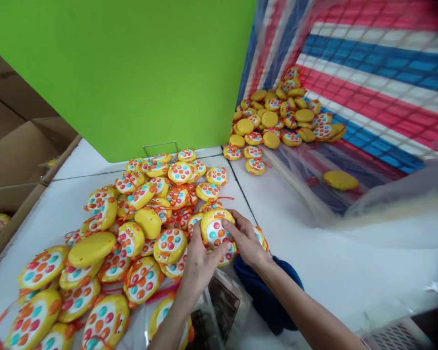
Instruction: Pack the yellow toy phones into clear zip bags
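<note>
Pinches a round, dotted yellow plastic duck toy (pixel 216 226) between left hand (pixel 199 266) and right hand (pixel 248 239) in a closed grip, over the white counter (pixel 306 257). Has similar yellow toys (pixel 170 245) heaped left and far right; cannot tell finished from unfinished.

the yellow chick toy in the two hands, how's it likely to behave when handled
The yellow chick toy is probably stiff: its shell looks like moulded plastic and shows no sag between the left hand and right hand. Its glossy, rounded edge may make it a bit slippery. Set down flat, it would likely slide rather than roll, given its squat, oval body.
</note>
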`<state>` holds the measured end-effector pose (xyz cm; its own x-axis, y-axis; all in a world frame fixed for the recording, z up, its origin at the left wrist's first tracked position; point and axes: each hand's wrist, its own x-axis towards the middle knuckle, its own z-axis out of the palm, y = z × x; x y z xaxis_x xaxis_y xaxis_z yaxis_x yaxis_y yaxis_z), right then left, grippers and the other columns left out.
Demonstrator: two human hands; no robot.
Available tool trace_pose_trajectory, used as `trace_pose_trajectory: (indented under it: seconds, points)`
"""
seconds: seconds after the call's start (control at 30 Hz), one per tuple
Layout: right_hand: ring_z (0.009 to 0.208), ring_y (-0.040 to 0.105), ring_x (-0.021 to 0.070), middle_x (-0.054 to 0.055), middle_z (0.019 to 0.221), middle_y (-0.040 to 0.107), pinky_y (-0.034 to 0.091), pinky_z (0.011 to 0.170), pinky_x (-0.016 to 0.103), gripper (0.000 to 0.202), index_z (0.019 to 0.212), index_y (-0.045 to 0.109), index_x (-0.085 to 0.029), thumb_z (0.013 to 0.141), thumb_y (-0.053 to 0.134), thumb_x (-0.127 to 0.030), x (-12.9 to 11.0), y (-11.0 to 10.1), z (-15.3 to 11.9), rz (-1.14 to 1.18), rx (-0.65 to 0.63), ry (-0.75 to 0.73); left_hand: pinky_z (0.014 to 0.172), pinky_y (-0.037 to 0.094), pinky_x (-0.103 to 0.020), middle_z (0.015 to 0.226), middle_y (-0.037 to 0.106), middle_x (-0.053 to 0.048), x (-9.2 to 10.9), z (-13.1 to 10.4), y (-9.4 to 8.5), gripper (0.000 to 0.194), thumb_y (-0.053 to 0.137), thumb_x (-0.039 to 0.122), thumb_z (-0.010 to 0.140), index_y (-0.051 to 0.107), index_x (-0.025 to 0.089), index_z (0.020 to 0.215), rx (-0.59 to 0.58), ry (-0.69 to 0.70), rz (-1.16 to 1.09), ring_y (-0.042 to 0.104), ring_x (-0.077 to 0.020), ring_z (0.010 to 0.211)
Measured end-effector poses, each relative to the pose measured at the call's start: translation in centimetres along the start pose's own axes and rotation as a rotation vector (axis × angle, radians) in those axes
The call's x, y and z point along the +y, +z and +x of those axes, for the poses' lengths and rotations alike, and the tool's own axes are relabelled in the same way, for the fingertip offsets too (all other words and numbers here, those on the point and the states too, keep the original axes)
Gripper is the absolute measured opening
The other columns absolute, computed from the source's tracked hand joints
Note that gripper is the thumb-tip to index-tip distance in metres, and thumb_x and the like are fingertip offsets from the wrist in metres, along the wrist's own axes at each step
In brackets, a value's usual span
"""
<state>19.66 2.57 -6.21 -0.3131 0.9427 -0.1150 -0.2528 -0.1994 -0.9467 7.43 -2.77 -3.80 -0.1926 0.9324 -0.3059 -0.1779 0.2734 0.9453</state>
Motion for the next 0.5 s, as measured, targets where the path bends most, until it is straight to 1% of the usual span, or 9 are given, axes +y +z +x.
trace_pose_trajectory:
  seconds: [0.07, 0.13, 0.17, 0.23, 0.27, 0.33, 0.37, 0.43, 0.5]
  points:
    - [0.088, 0.061, 0.0206, 0.004, 0.099, 0.065, 0.051, 0.077, 0.031, 0.035, 0.109, 0.057, -0.020, 0.082, 0.064, -0.042, 0.1, 0.3, -0.2, -0.021, -0.007, 0.009, 0.071, 0.048, -0.027, 0.098, 0.066, -0.006, 0.0, 0.0, -0.1, 0.058, 0.078, 0.026, 0.065, 0.051, 0.021, 0.116, 0.066, 0.015, 0.073, 0.062, -0.0220, 0.084]
    - [0.096, 0.059, 0.0216, 0.005, 0.105, 0.063, 0.049, 0.083, 0.032, 0.038, 0.112, 0.055, -0.021, 0.082, 0.064, -0.043, 0.0, 0.4, -0.2, -0.082, -0.016, -0.013, 0.073, 0.046, -0.027, 0.096, 0.066, -0.005, 0.1, 0.0, -0.2, 0.056, 0.079, 0.024, 0.063, 0.055, 0.022, 0.113, 0.131, 0.038, 0.107, 0.061, -0.0218, 0.084]
    - [0.100, 0.058, 0.0221, 0.005, 0.110, 0.062, 0.048, 0.086, 0.033, 0.041, 0.114, 0.053, -0.021, 0.081, 0.065, -0.043, -0.1, 0.4, -0.1, -0.125, -0.024, -0.037, 0.075, 0.045, -0.027, 0.095, 0.066, -0.005, 0.1, 0.1, -0.3, 0.055, 0.079, 0.023, 0.062, 0.057, 0.022, 0.112, 0.144, 0.048, 0.104, 0.060, -0.0221, 0.086]
    - [0.103, 0.056, 0.0223, 0.005, 0.113, 0.059, 0.047, 0.087, 0.033, 0.048, 0.118, 0.050, -0.022, 0.077, 0.068, -0.041, -0.5, 0.2, 0.2, -0.221, -0.050, -0.084, 0.083, 0.043, -0.029, 0.098, 0.065, -0.005, 0.2, 0.1, -0.3, 0.055, 0.079, 0.020, 0.061, 0.059, 0.022, 0.112, 0.130, 0.060, 0.099, 0.059, -0.0236, 0.091]
    - [0.099, 0.057, 0.0219, 0.004, 0.110, 0.060, 0.048, 0.085, 0.032, 0.052, 0.119, 0.049, -0.022, 0.075, 0.070, -0.039, -0.7, 0.2, 0.3, -0.267, -0.071, -0.091, 0.086, 0.042, -0.030, 0.100, 0.065, -0.005, 0.2, 0.1, -0.3, 0.055, 0.078, 0.019, 0.061, 0.059, 0.023, 0.113, 0.118, 0.063, 0.119, 0.058, -0.0248, 0.095]
    - [0.087, 0.058, 0.0195, 0.002, 0.097, 0.061, 0.049, 0.076, 0.030, 0.053, 0.118, 0.049, -0.022, 0.072, 0.073, -0.036, -1.1, 0.1, 0.6, -0.324, -0.124, -0.064, 0.092, 0.040, -0.033, 0.106, 0.064, -0.007, 0.3, 0.1, -0.2, 0.055, 0.075, 0.018, 0.064, 0.058, 0.023, 0.116, 0.099, 0.054, 0.200, 0.056, -0.0276, 0.103]
    - [0.082, 0.058, 0.0182, 0.000, 0.093, 0.060, 0.049, 0.073, 0.029, 0.052, 0.116, 0.050, -0.023, 0.072, 0.073, -0.036, -1.2, 0.0, 0.7, -0.327, -0.151, -0.043, 0.094, 0.039, -0.035, 0.110, 0.063, -0.007, 0.3, 0.1, -0.2, 0.056, 0.074, 0.018, 0.066, 0.056, 0.023, 0.118, 0.094, 0.048, 0.247, 0.055, -0.0289, 0.107]
    - [0.080, 0.057, 0.0167, -0.001, 0.090, 0.059, 0.048, 0.070, 0.027, 0.050, 0.115, 0.050, -0.023, 0.072, 0.073, -0.035, -1.2, 0.0, 0.7, -0.289, -0.196, -0.010, 0.096, 0.038, -0.037, 0.115, 0.062, -0.009, 0.4, 0.0, -0.3, 0.058, 0.072, 0.020, 0.068, 0.053, 0.023, 0.123, 0.072, 0.026, 0.297, 0.054, -0.0302, 0.110]
    - [0.082, 0.057, 0.0165, -0.001, 0.091, 0.060, 0.048, 0.071, 0.026, 0.049, 0.113, 0.051, -0.022, 0.071, 0.074, -0.034, -1.1, -0.1, 0.6, -0.223, -0.214, 0.015, 0.098, 0.037, -0.036, 0.119, 0.061, -0.009, 0.5, -0.1, -0.4, 0.061, 0.072, 0.018, 0.068, 0.052, 0.022, 0.125, 0.036, 0.018, 0.259, 0.054, -0.0297, 0.112]
